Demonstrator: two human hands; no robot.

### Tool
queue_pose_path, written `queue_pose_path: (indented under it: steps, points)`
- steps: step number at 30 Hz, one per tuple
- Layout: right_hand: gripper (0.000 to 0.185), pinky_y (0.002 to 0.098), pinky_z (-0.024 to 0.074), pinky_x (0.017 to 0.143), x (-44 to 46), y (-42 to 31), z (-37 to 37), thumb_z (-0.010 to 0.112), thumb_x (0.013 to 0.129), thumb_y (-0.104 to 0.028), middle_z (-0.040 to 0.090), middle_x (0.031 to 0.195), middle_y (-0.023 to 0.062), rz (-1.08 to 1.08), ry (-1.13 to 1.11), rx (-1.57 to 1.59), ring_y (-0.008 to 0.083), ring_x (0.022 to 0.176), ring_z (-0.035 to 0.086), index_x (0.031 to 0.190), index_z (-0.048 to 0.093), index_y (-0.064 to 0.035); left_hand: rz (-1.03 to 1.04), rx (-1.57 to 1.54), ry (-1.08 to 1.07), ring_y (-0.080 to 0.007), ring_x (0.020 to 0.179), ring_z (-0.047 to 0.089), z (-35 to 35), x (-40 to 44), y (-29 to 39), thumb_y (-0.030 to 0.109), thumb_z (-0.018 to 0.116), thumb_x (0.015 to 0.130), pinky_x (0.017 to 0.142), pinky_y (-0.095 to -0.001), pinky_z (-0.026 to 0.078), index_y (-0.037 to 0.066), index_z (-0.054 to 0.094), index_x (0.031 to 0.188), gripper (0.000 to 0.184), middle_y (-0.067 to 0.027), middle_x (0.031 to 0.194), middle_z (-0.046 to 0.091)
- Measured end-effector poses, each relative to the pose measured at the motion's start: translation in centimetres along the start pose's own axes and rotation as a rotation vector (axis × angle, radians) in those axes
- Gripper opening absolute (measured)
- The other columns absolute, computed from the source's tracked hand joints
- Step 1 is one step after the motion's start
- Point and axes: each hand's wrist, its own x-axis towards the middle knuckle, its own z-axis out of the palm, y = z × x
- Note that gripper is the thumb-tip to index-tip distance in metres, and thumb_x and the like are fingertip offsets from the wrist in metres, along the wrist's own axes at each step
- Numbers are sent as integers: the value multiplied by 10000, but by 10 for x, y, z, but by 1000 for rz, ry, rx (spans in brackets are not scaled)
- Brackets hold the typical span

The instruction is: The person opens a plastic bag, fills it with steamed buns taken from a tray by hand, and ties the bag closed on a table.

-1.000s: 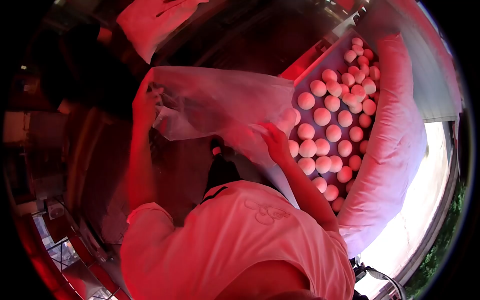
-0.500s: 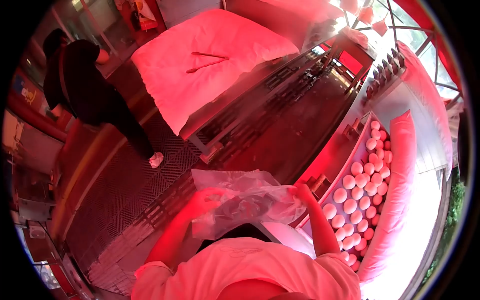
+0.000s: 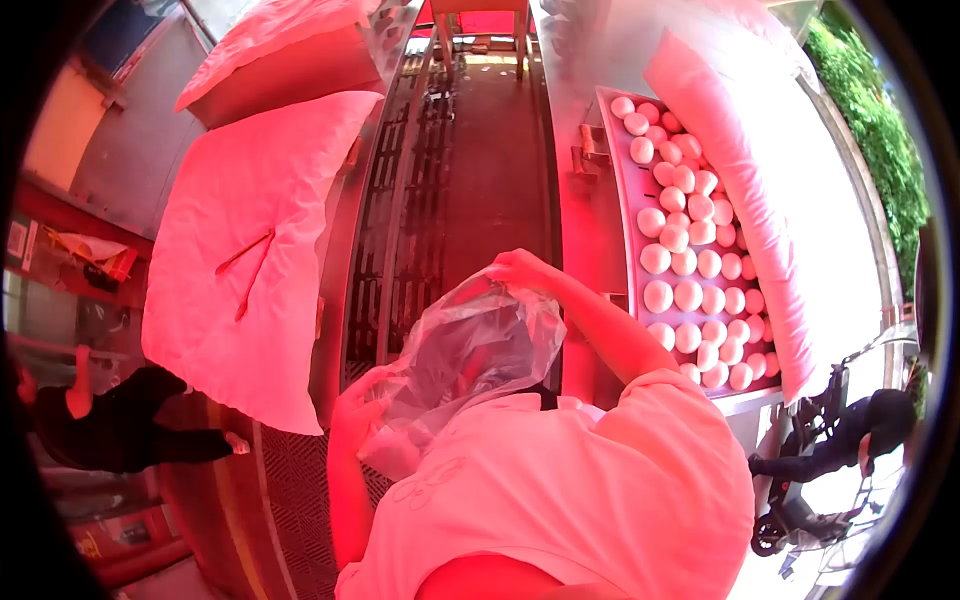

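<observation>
A clear plastic bag (image 3: 480, 345) is stretched between my two hands in front of my chest, with its mouth spread apart. My left hand (image 3: 362, 410) is closed on the bag's near left edge. At the far upper edge of the bag, my right hand (image 3: 522, 272) grips the plastic. Many round, pale balls (image 3: 687, 295) lie in rows and loose clusters on a tray (image 3: 632, 235) to my right, apart from both hands. A long padded cushion (image 3: 735, 170) runs along the tray's right side.
On the left a quilted cover (image 3: 240, 180) bears two thin sticks (image 3: 245, 252). Beyond my hands a dark floor strip (image 3: 500, 160) runs between counters. A person in dark clothes (image 3: 120, 420) is at the left; another person (image 3: 865, 430) is beside a scooter (image 3: 800, 515) at the right.
My view has turned rightward, so the quilted cover now appears farther left. The bag's mouth is spread wider, with my right hand farther forward and my left hand nearer my body.
</observation>
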Motion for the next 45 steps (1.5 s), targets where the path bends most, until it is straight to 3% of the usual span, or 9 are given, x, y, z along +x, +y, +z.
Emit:
queue_pose_path:
  steps: [4, 16, 19, 25, 29, 34, 37, 39, 45]
  points:
    - [267, 266, 429, 565, -8, -30, -41, 620, 875, -260, 582, 731, 25, 191, 123, 30, 102, 654, 537, 883, 643, 6, -56, -31, -113, -74, 842, 562, -29, 77, 58, -54, 582, 741, 719, -186, 444, -8, 429, 1363, 642, -97, 1285, 530]
    - [450, 285, 491, 792, -83, 15, -173, 593, 911, -345, 604, 1098, 91, -251, 754, 971, 151, 978, 568, 1205, 550, -8, -21, 125, -449, -71, 839, 554, 6, 408, 199, -62, 590, 723, 704, -183, 437, -2, 387, 1386, 696, -100, 1307, 505]
    - [543, 321, 486, 819, -108, 39, -209, 654, 856, -394, 624, 1113, 102, 402, 1271, 414, 189, 1003, 586, 1231, 550, -15, 7, 133, -595, -70, 839, 552, 68, 473, 238, -64, 592, 718, 701, -182, 435, -1, 377, 1392, 710, -100, 1313, 499]
    - [775, 389, 473, 848, -90, 176, -275, 733, 743, -467, 584, 1137, 165, 842, 1733, -216, 312, 1032, 573, 1298, 456, -2, 11, 98, -814, -69, 837, 548, 196, 551, 284, -68, 596, 709, 694, -180, 432, 2, 356, 1403, 738, -102, 1325, 486]
    - [865, 415, 469, 815, -47, 174, -292, 768, 681, -457, 573, 1087, 156, 1295, 1575, -542, 367, 994, 551, 1333, 393, -30, -21, 97, -922, -68, 836, 546, 281, 582, 308, -70, 598, 703, 689, -179, 430, 3, 342, 1411, 757, -103, 1332, 478]
    - [831, 425, 465, 838, -88, 219, -276, 763, 699, -265, 578, 1053, 146, 659, 1882, -233, 362, 989, 547, 1387, 343, -65, -117, 45, -1106, -67, 835, 543, 380, 607, 326, -73, 601, 695, 683, -178, 427, 6, 324, 1420, 781, -104, 1342, 468]
    - [839, 449, 468, 835, -119, 210, -304, 760, 698, -301, 539, 1135, 185, 714, 2065, -29, 382, 1003, 559, 1392, 349, -69, -179, 22, -1220, -66, 835, 541, 430, 608, 332, -75, 603, 690, 680, -177, 425, 7, 314, 1426, 795, -105, 1348, 462]
    - [833, 506, 468, 852, -112, 189, -339, 723, 720, -423, 524, 1138, 146, 1277, 1784, -237, 357, 1031, 558, 1418, 341, -179, -235, 34, -1304, -66, 834, 539, 461, 602, 333, -77, 605, 687, 677, -176, 424, 8, 307, 1430, 805, -106, 1351, 457]
    - [423, 463, 479, 709, -128, 225, -345, 576, 833, -372, 609, 1010, 55, 1262, 1260, -551, 283, 961, 602, 1229, 466, -274, -401, 54, -1537, -64, 833, 536, 535, 588, 325, -80, 609, 678, 670, -175, 420, 11, 286, 1441, 834, -107, 1363, 445]
